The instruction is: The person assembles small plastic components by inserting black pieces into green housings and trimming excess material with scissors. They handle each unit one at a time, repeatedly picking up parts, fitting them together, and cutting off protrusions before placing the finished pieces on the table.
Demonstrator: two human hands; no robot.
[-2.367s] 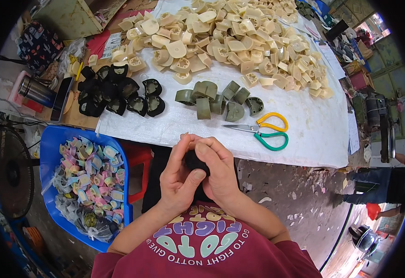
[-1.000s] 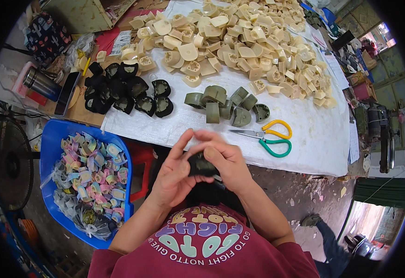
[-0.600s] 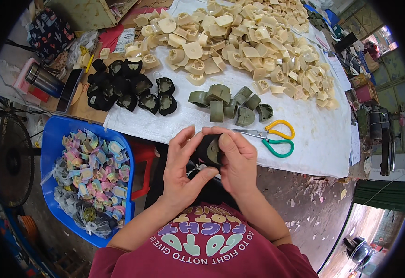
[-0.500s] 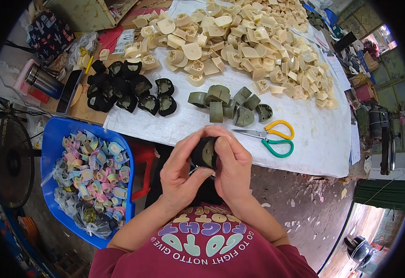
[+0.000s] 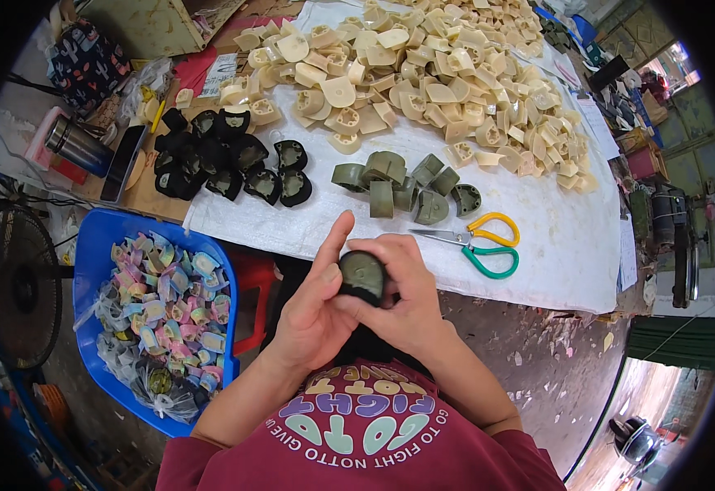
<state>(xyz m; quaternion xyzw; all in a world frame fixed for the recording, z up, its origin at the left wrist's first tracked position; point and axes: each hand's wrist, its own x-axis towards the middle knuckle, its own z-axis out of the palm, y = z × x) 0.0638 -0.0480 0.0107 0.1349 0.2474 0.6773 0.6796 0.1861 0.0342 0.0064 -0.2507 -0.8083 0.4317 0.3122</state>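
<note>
Above my lap, in front of the table's near edge, my right hand (image 5: 405, 293) grips a shoe heel block (image 5: 362, 272) with an olive-green face and a black covering around its lower edge. Its thumb lies under the block and its fingers wrap the right side. My left hand (image 5: 310, 315) is beside the block on the left, open, one finger stretched upward and other fingers touching or very near the block's edge. Bare olive-green heel blocks (image 5: 385, 166) lie in a small group on the table. Left of them sits a cluster of black-covered heel blocks (image 5: 247, 152).
Scissors (image 5: 488, 243) with one yellow and one green handle lie on the white table cover (image 5: 554, 270). A large heap of cream heel blocks (image 5: 423, 78) fills the back. A blue bin (image 5: 87, 311) of pastel pieces stands at left, near a fan (image 5: 18, 282) and a phone (image 5: 121, 164).
Both hands were wrapped around the heel block. Now my left hand has opened with a finger raised, and the block has turned so its olive face shows upward in my right hand.
</note>
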